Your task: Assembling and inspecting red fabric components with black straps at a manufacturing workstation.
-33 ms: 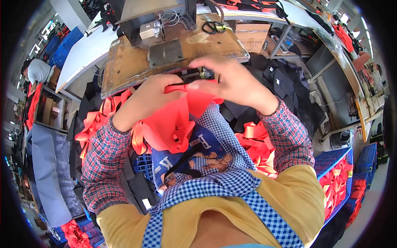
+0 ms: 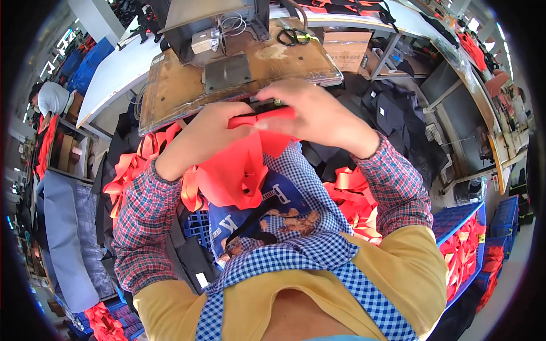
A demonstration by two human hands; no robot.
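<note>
My left hand (image 2: 211,129) and my right hand (image 2: 316,112) meet at the top edge of an orange-red fabric piece (image 2: 239,170), both gripping it. A small black part (image 2: 265,104) sits between my fingertips on that edge; I cannot tell what kind it is. The fabric hangs down over my lap and a blue printed apron (image 2: 284,199). Just beyond my hands lies the worn wooden sewing table (image 2: 170,94) with a grey metal plate (image 2: 227,71) and the sewing machine (image 2: 213,25).
Black scissors (image 2: 293,37) lie at the table's far end by a cardboard box (image 2: 347,51). Orange-red pieces are heaped at my left (image 2: 131,165) and right (image 2: 352,196). Blue crates (image 2: 469,244) hold more. Dark garments (image 2: 392,113) pile up on the right. Another person (image 2: 50,99) sits far left.
</note>
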